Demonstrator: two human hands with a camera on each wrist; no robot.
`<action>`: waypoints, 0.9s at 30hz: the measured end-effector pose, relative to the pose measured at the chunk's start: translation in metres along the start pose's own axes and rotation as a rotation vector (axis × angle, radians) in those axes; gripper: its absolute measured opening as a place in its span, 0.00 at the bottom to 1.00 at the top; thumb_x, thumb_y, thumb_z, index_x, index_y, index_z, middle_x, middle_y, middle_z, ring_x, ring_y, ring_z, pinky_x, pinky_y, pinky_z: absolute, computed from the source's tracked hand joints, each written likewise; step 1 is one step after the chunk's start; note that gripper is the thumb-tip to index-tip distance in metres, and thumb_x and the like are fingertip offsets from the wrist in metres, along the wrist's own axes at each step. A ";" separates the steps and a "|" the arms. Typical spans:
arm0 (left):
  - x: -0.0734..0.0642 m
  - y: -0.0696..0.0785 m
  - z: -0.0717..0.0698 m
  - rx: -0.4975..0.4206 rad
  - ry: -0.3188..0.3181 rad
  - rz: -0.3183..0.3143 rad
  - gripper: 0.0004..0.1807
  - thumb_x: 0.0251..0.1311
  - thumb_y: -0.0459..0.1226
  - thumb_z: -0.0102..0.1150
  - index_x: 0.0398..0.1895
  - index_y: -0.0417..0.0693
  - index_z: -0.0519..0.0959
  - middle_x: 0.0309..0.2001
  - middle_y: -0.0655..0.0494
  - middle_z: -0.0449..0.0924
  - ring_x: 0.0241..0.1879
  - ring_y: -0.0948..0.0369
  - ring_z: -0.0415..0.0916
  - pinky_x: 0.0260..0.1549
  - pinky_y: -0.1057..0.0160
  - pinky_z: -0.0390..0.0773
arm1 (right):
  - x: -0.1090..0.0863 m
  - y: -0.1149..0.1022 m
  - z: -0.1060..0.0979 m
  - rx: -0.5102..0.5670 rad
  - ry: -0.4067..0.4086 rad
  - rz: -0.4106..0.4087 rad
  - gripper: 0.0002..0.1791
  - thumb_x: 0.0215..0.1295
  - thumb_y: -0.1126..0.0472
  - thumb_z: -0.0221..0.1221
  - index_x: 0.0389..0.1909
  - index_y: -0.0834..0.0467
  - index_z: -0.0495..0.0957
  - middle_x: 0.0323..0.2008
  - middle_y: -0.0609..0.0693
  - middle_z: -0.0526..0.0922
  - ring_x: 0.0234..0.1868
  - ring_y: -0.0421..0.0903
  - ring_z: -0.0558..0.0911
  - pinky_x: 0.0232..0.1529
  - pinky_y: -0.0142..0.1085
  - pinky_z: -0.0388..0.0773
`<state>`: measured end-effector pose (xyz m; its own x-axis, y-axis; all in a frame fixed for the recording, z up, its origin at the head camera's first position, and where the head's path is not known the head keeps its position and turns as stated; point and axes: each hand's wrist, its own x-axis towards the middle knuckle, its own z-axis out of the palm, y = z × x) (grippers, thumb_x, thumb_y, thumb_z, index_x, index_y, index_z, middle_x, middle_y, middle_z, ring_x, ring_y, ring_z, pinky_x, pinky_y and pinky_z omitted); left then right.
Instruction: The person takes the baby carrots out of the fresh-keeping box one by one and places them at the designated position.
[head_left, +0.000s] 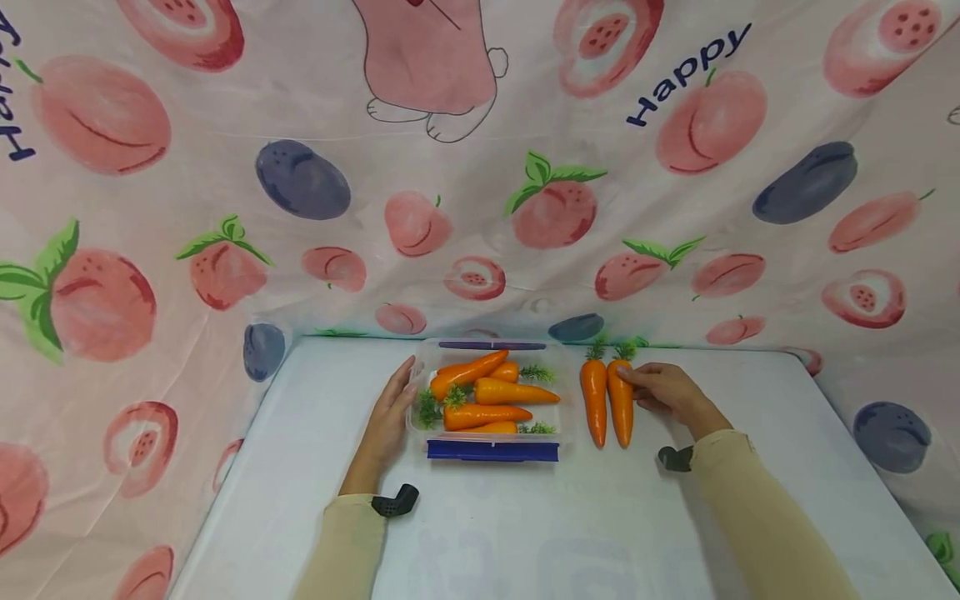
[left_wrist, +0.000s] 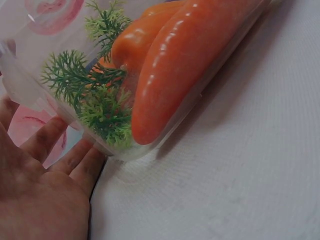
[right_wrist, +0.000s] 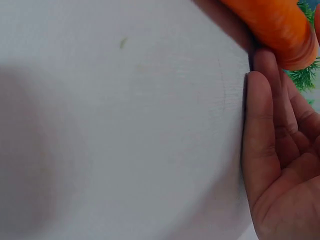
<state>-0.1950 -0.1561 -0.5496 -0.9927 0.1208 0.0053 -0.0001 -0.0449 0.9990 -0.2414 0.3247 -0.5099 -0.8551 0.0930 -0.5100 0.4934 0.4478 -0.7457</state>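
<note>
A transparent plastic box (head_left: 568,417) with dark blue side latches stands on the table, holding several orange toy carrots (head_left: 517,392) with green leafy tops. Against its left side rests my left hand (head_left: 386,421); in the left wrist view its fingers (left_wrist: 47,137) lie along the outer wall. To the right of the box, two carrots lie side by side, leaves pointing away. My right hand (head_left: 667,392) pinches the right-hand carrot (head_left: 621,404) near its leafy end, thumb on top. The left-hand carrot (head_left: 594,404) lies just beside it, untouched.
The white table (head_left: 480,525) reaches toward me and to both sides. Behind it hangs a pink cloth (head_left: 465,175) printed with fruit. A dark wrist device (head_left: 396,500) sits at the left cuff, and another dark device (head_left: 675,458) at the right.
</note>
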 end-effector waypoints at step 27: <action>0.000 0.000 -0.003 0.068 -0.012 0.049 0.28 0.80 0.44 0.42 0.80 0.62 0.59 0.81 0.50 0.54 0.81 0.51 0.49 0.80 0.43 0.46 | -0.026 -0.042 -0.015 -0.094 0.080 -0.166 0.44 0.63 0.31 0.63 0.64 0.63 0.70 0.62 0.64 0.75 0.56 0.57 0.81 0.57 0.42 0.84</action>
<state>-0.1953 -0.1588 -0.5497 -0.9898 0.1317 0.0544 0.0570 0.0165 0.9982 -0.2422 0.3173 -0.4587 -0.9353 0.0796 -0.3447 0.3306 0.5433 -0.7717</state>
